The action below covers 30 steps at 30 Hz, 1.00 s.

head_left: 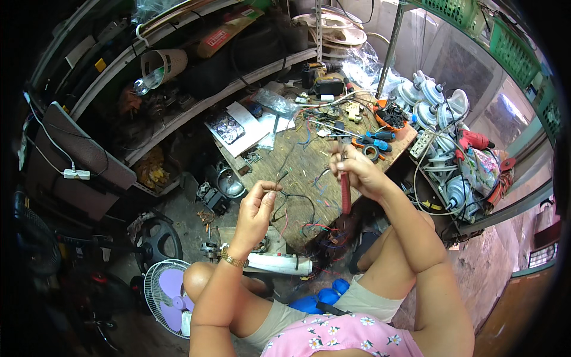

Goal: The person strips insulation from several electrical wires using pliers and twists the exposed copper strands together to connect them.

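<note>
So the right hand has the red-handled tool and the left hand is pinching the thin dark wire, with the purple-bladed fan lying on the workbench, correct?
Not quite. The head view shows the purple-bladed fan on the floor by the person's left knee, not on the workbench. The rest holds: the right hand grips the red-handled tool, and the left hand pinches the thin dark wire.
</note>
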Tool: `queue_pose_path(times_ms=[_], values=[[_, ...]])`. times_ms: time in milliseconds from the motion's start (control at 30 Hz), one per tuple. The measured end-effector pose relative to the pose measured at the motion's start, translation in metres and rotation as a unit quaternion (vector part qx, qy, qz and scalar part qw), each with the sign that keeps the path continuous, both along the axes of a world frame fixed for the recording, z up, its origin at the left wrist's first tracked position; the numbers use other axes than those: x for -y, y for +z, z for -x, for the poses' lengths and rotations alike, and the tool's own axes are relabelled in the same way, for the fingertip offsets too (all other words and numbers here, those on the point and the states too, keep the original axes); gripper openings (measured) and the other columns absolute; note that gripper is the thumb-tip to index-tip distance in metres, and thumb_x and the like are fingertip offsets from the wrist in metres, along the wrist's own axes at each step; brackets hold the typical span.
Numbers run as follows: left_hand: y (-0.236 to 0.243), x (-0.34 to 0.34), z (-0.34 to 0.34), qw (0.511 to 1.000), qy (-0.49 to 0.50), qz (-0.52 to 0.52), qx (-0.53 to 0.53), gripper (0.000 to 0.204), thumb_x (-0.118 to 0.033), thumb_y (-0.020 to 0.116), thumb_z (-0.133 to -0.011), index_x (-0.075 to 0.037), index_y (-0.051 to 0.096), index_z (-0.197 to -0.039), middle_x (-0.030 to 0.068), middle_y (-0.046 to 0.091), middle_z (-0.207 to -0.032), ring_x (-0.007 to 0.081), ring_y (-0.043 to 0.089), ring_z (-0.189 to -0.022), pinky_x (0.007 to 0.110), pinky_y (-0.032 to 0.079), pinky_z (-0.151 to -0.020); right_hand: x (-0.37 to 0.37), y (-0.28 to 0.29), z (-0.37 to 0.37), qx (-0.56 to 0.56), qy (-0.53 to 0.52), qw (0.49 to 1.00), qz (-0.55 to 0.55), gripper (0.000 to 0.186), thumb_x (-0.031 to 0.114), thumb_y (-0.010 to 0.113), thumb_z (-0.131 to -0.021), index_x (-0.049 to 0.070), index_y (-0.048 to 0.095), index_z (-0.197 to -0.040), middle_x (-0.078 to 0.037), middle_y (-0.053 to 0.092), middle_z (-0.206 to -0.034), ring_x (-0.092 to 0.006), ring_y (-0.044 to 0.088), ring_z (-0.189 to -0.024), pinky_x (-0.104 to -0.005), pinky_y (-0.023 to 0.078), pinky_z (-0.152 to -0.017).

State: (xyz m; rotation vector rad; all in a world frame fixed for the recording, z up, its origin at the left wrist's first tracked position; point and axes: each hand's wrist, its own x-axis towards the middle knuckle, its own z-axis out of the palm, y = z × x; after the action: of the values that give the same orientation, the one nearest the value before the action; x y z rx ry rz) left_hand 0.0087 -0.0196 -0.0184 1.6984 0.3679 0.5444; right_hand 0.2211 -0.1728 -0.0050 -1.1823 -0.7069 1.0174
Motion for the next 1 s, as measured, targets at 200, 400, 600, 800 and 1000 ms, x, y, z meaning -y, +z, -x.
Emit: queue_pose_path(times_ms=[200, 400, 600, 800, 1000], values=[[-0.008, 0.009, -0.003, 0.997, -0.006, 0.04, 0.062, 0.011, -0.011, 0.044, -0.094, -0.002, 0.05, -0.095, -0.0025, 0.043, -0.07, 0.004, 0.037, -0.062, 0.02, 0.032, -0.054, 0.005, 0.007, 0.05, -0.08, 0.142, 0.987, -0.003, 0.024, 0.014, 0.05, -0.089, 0.002, 0.048, -0.109, -0.006, 0.057, -0.088, -0.0129, 0.054, -0.083, -0.0252, 0.043, -0.075], [-0.007, 0.022, -0.009, 0.997, 0.0, 0.028, 0.078, 0.013, -0.013, 0.045, -0.095, -0.003, 0.052, -0.098, -0.0035, 0.047, -0.073, 0.0025, 0.04, -0.064, 0.019, 0.034, -0.056, -0.005, 0.015, 0.071, -0.082, 0.124, 0.989, -0.018, 0.026, 0.011, 0.053, -0.091, 0.001, 0.045, -0.114, -0.004, 0.057, -0.081, -0.01, 0.056, -0.073, -0.0234, 0.046, -0.062], [0.005, 0.034, -0.011, 0.998, -0.001, 0.018, 0.06, 0.017, -0.014, 0.048, -0.094, -0.005, 0.059, -0.104, -0.0049, 0.051, -0.062, -0.0003, 0.039, -0.055, 0.019, 0.031, -0.047, -0.006, 0.016, 0.071, -0.099, 0.099, 0.989, -0.04, 0.027, 0.01, 0.054, -0.091, 0.0, 0.044, -0.113, -0.006, 0.059, -0.078, -0.0106, 0.057, -0.066, -0.0229, 0.047, -0.057], [0.01, 0.034, -0.013, 0.991, 0.018, -0.118, 0.052, 0.01, -0.006, 0.056, -0.086, -0.004, 0.062, -0.094, 0.0081, 0.061, -0.067, 0.0156, 0.052, -0.051, 0.027, 0.036, -0.049, -0.002, 0.021, 0.066, -0.039, 0.09, 0.995, 0.001, 0.023, 0.013, 0.055, -0.09, 0.002, 0.046, -0.109, -0.006, 0.061, -0.075, -0.008, 0.053, -0.055, -0.0203, 0.044, -0.049], [0.021, 0.031, -0.008, 0.962, 0.047, -0.268, 0.008, 0.007, -0.008, 0.061, -0.082, -0.008, 0.063, -0.088, 0.0077, 0.056, -0.06, 0.0249, 0.051, -0.052, 0.032, 0.033, -0.053, -0.001, 0.025, 0.066, -0.009, 0.096, 0.995, 0.014, 0.024, 0.015, 0.056, -0.09, 0.002, 0.047, -0.108, -0.005, 0.06, -0.073, -0.0066, 0.051, -0.054, -0.0192, 0.042, -0.048]])
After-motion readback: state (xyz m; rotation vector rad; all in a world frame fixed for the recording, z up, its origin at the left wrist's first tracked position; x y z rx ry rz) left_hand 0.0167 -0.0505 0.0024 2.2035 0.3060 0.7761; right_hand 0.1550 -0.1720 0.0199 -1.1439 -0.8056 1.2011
